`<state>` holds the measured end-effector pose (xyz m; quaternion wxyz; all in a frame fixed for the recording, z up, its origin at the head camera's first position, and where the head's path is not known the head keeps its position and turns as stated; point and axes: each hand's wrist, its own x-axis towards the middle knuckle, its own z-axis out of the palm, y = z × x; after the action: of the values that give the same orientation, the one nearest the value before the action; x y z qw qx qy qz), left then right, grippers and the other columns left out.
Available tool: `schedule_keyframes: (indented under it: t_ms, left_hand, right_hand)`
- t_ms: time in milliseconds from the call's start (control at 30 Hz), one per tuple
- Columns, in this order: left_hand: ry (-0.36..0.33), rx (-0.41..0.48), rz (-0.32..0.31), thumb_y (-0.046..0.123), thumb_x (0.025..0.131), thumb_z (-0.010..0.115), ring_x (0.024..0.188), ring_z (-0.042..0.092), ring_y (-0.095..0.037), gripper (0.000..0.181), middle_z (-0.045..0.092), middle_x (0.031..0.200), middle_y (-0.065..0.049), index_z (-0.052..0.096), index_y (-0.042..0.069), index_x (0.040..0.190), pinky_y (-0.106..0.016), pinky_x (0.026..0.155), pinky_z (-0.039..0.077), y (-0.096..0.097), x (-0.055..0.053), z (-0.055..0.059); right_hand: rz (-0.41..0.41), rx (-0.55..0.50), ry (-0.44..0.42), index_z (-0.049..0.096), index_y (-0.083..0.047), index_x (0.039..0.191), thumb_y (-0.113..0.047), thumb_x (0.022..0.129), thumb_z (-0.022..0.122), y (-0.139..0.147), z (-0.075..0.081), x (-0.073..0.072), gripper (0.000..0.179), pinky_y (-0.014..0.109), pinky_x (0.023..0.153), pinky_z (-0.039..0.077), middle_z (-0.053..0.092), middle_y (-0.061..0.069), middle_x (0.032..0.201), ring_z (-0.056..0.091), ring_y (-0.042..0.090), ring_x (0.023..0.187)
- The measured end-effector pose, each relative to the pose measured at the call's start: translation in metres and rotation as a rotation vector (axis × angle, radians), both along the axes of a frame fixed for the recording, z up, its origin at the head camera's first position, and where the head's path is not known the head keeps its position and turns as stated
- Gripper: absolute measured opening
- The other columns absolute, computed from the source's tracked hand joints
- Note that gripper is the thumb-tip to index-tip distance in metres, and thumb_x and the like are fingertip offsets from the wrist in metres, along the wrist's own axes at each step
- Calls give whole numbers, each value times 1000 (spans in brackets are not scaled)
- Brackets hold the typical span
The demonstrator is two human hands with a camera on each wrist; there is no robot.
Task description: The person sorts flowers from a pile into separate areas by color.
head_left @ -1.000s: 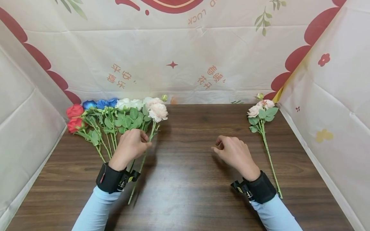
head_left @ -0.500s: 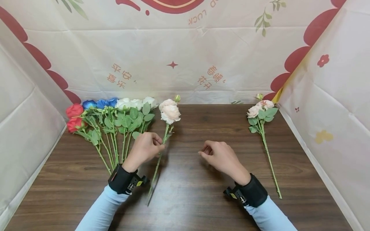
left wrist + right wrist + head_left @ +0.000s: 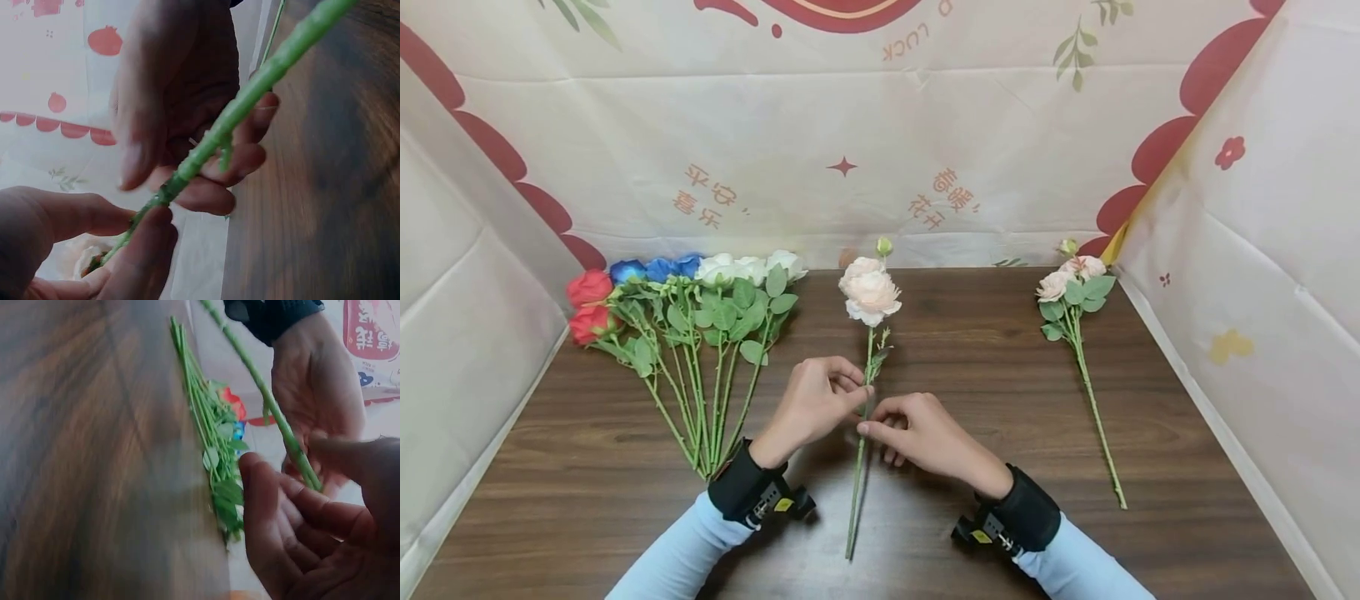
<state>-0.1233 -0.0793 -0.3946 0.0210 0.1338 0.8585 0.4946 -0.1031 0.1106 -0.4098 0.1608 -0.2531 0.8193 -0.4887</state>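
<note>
A pale pink artificial flower (image 3: pixel 870 292) with a green bud stands out over the middle of the table, its long stem (image 3: pixel 856 492) pointing towards me. My left hand (image 3: pixel 820 404) pinches that stem between thumb and fingertips, plainly seen in the left wrist view, where the stem (image 3: pixel 231 119) crosses the frame. Just below this grip, my right hand (image 3: pixel 928 437) is at the stem with thumb and fingers parted around it. From the right wrist, the stem (image 3: pixel 256 378) passes by the right fingertips (image 3: pixel 256 472), which do not look closed on it.
On the left lie several artificial flowers in a fan: red roses (image 3: pixel 590 304), blue ones (image 3: pixel 658 268) and white ones (image 3: pixel 748 268), stems converging. Another pale pink flower (image 3: pixel 1070 283) lies on the right of the wooden table (image 3: pixel 970 333). Printed cloth walls (image 3: pixel 880 125) surround the table.
My left hand has carried the pink flower rightwards, away from the fan of flowers to the middle. My right hand has come left and nearer to its stem.
</note>
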Motion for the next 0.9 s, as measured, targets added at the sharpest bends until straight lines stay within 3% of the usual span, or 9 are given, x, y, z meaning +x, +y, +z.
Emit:
schedule_keyframes:
  t_ms: [200,433,733,900]
  left_hand:
    - [45,-7,6,22,81,72,59,61,-11,12,64,72,9,66,13,84,-26,52,49,5,5,4]
    - [74,2,-13,23,82,72,58,61,-9,12,64,73,9,66,13,86,-25,52,48,8,9,7]
    - [90,-7,-32,25,82,72,57,61,-9,15,64,72,8,66,12,86,-25,50,48,8,8,6]
    - [72,45,-49,24,83,72,54,63,-14,15,65,72,6,67,11,90,-26,48,48,5,5,5]
  right_hand:
    - [22,-97,-101,67,-6,81,-27,96,58,-3,-2,3,27,42,49,52,64,10,67,62,19,52]
    - [6,-159,-134,66,-1,75,-15,94,61,-2,2,6,24,43,48,52,64,8,62,63,23,50]
    - [-9,-120,-129,68,2,73,-9,93,60,1,4,4,24,40,47,53,63,7,58,63,21,48]
    - [-42,-101,-171,67,9,79,-6,93,59,13,5,-6,22,42,50,53,64,11,62,64,24,50]
